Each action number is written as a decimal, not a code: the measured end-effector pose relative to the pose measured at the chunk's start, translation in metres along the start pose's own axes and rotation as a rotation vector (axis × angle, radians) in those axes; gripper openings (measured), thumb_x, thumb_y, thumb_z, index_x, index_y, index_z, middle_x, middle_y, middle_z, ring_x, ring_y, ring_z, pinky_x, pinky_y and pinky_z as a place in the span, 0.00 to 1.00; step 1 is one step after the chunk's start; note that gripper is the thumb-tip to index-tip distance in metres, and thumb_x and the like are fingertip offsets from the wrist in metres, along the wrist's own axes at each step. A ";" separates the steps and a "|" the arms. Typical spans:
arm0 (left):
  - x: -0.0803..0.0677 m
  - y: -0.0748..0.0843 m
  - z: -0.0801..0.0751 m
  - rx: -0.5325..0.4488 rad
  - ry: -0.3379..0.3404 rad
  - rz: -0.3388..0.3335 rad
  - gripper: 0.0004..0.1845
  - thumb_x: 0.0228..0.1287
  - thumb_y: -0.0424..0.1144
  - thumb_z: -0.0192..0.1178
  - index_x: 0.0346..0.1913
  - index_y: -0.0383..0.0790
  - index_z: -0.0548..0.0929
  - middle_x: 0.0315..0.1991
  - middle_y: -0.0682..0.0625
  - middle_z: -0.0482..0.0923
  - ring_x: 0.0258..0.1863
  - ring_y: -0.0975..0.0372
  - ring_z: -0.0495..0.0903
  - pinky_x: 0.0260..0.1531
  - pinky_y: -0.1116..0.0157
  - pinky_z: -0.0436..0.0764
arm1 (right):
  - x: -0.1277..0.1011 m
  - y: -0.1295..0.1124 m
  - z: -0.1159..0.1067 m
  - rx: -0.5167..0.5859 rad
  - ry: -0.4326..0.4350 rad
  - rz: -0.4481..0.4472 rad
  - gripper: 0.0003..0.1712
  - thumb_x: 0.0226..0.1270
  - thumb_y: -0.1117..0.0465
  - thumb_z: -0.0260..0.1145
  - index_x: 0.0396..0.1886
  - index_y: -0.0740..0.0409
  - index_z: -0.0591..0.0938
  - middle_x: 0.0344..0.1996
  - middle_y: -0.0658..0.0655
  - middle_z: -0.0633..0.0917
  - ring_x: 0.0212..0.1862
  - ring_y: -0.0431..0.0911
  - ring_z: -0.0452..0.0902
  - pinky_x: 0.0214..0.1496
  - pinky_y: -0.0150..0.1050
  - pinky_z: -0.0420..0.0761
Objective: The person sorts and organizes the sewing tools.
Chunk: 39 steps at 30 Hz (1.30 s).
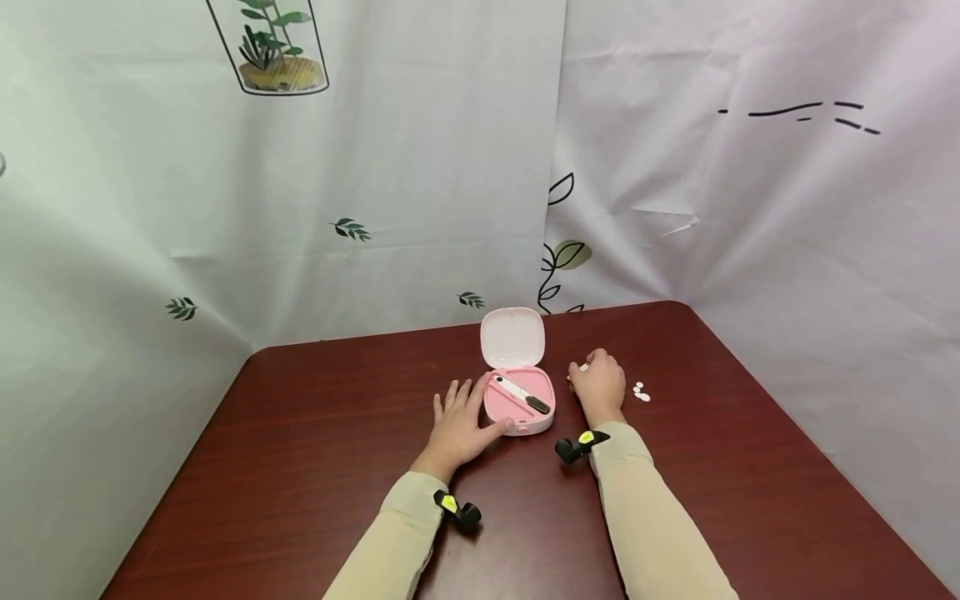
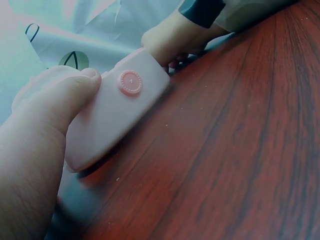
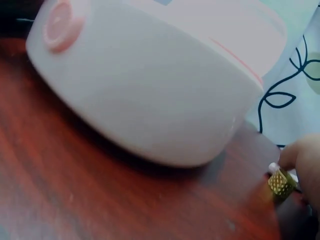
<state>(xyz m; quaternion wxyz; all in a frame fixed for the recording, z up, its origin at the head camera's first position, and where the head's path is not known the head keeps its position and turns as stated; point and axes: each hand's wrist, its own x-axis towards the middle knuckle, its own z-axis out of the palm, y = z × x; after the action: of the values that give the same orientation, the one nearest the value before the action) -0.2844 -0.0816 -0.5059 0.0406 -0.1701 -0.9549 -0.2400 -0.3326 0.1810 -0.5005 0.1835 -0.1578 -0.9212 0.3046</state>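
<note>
Brown table (image 1: 300,433): left hand (image 1: 459,423) spread, thumb against the pink case (image 1: 519,402) (lid up); right hand (image 1: 598,385) beside it pinches something small.

A makeshift recording booth: white leaf-printed curtains (image 1: 390,192) hang as backdrop on all sides of a bare reddish-brown wooden table (image 1: 315,433).

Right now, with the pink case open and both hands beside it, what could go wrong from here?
1. The left hand only braces the pink case with its thumb; a nudge could slide it across the smooth table.
2. The lid stands upright; bumping it might snap it down over the tool inside.
3. The right hand pinches something small; it could drop and roll. The white tablets beside it could be swept away.
</note>
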 end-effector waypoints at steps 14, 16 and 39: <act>-0.001 0.002 -0.002 -0.021 0.018 0.019 0.51 0.60 0.74 0.56 0.81 0.55 0.55 0.75 0.35 0.61 0.78 0.40 0.48 0.70 0.33 0.42 | 0.002 -0.004 0.000 0.025 0.008 0.076 0.16 0.64 0.56 0.63 0.43 0.65 0.77 0.35 0.68 0.83 0.46 0.67 0.78 0.52 0.59 0.76; -0.001 0.003 -0.002 -0.023 0.022 0.023 0.51 0.60 0.73 0.56 0.81 0.54 0.55 0.75 0.35 0.61 0.78 0.40 0.49 0.70 0.32 0.42 | 0.001 -0.003 0.001 0.073 0.035 0.076 0.15 0.63 0.56 0.62 0.42 0.63 0.76 0.34 0.67 0.83 0.45 0.67 0.78 0.51 0.58 0.75; 0.001 -0.001 0.001 -0.009 0.004 0.008 0.52 0.60 0.75 0.54 0.82 0.56 0.53 0.75 0.36 0.60 0.78 0.42 0.47 0.71 0.34 0.40 | -0.011 -0.037 -0.016 0.309 -0.087 -0.528 0.06 0.61 0.64 0.72 0.38 0.57 0.86 0.29 0.53 0.79 0.32 0.46 0.74 0.34 0.39 0.75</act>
<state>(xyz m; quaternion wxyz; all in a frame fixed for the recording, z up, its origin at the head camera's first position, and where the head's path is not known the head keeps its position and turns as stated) -0.2853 -0.0812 -0.5073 0.0426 -0.1735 -0.9530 -0.2445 -0.3227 0.1560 -0.4680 0.2387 0.1300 -0.8801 0.3893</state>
